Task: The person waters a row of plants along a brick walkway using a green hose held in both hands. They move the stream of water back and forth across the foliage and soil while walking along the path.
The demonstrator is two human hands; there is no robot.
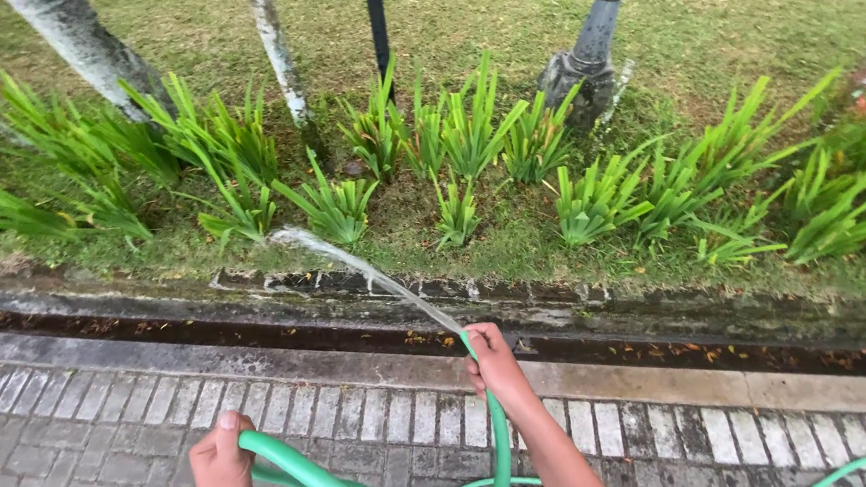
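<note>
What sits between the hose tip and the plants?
Nothing blocks it. From the right hand at the hose tip, the water jet arcs freely over the gutter and curb to the plants.

One head-worn camera looks down and forward, close over the paving (pixel 83 415), toward the plant bed (pixel 469 171).

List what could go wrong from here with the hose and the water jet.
1. The green hose loops loosely on the paving behind the left hand; it might kink and cut the flow, or catch a foot.
2. The right hand pinches the hose end, so the water jet shoots out narrow and may flatten the small green plants or wash soil into the gutter.
3. Spray could wet the paving and make it slippery.
</note>
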